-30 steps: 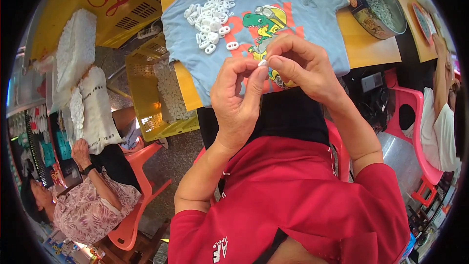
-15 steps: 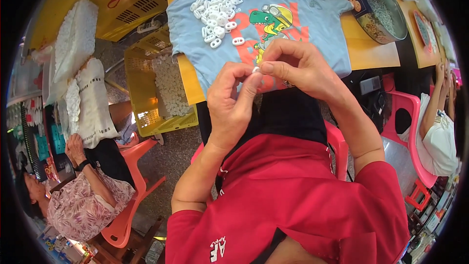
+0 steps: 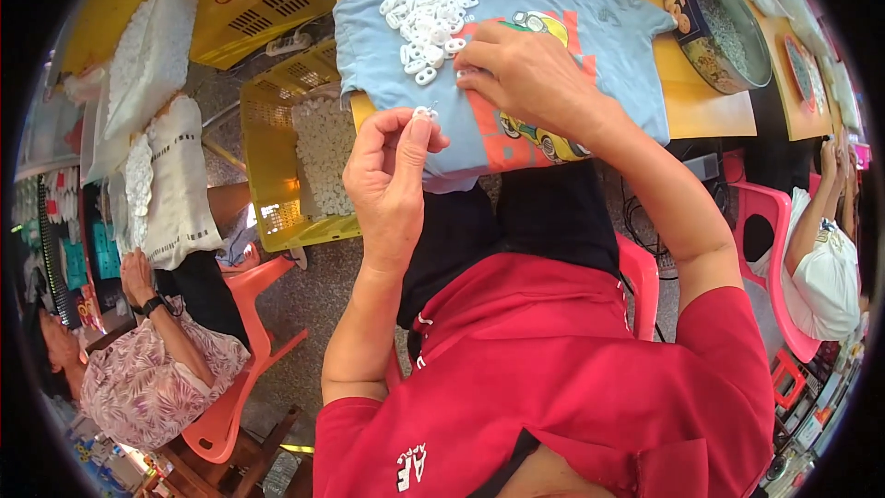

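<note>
My left hand pinches a small white plastic ring piece between thumb and fingertips, held above the near edge of a light blue printed T-shirt spread on a yellow table. My right hand reaches forward and rests on the shirt, fingertips at the edge of a heap of several white plastic ring pieces. Whether those fingers hold a piece is hidden.
A round tin of small pieces stands on the table at the right. A yellow crate with white parts sits on the floor at the left. One person sits on a pink chair lower left, another at the right edge.
My hands were together working one piece. They have separated: the right hand went forward to the heap, the left stays back holding the white piece.
</note>
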Available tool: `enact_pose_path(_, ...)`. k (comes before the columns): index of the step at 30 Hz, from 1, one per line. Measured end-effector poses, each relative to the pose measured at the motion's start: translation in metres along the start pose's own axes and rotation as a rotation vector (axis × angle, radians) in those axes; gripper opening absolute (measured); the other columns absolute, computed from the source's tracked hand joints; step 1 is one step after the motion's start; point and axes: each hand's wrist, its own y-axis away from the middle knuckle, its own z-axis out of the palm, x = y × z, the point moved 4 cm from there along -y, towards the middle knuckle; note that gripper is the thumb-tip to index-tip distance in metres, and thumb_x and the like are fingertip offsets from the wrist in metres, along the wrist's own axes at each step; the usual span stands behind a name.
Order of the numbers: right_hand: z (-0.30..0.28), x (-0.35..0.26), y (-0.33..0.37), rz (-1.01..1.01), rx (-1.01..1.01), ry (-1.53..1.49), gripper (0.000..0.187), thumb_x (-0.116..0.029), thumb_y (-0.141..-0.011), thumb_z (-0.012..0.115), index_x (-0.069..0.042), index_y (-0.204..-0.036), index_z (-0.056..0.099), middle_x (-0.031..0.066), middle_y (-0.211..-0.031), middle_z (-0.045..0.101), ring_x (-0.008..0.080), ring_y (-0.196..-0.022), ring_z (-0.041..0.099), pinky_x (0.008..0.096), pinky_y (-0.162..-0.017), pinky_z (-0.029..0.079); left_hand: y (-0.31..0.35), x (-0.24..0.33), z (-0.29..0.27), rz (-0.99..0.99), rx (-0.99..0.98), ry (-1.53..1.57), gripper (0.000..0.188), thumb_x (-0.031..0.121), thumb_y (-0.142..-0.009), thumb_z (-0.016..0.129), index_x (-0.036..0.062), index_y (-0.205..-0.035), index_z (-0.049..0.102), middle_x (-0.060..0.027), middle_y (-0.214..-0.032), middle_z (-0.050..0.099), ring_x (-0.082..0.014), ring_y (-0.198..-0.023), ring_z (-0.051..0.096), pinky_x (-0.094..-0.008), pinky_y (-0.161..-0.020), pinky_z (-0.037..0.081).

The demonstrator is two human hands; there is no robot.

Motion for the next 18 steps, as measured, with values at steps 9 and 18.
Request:
enact_pose_path(9,-0.021,0.017,0.009,0.146,0.147,-0.257,0.014,-0.012,-0.086,0.066,0.002,-0.091,0.065,0.0118,-0.078,0.059,0.0279,-0.072,0.056,0.0370,-0.066,0.044,-0.009,-0.002,0.011,-0.044,-0.079,0.045,0.012,0.011,-0.096,0.059,0.0000,-0.102,0.059,-0.0070,-0.089,0.065,-0.0140,-0.077,0.064,-0.0266,-0.075,0.051)
enact_pose_path(18,-0.005,0.001,0.015,-0.015,0.026,-0.067,0.014,-0.016,-0.086,0.066,-0.003,-0.091,0.064,0.0107,-0.087,0.061,0.0319,-0.079,0.062,0.0408,-0.066,0.048,-0.010,-0.005,0.019,-0.075,-0.076,0.103,0.012,0.012,-0.097,0.059,0.0001,-0.100,0.059,-0.0054,-0.086,0.065,-0.0103,-0.078,0.062,-0.0240,-0.075,0.049)
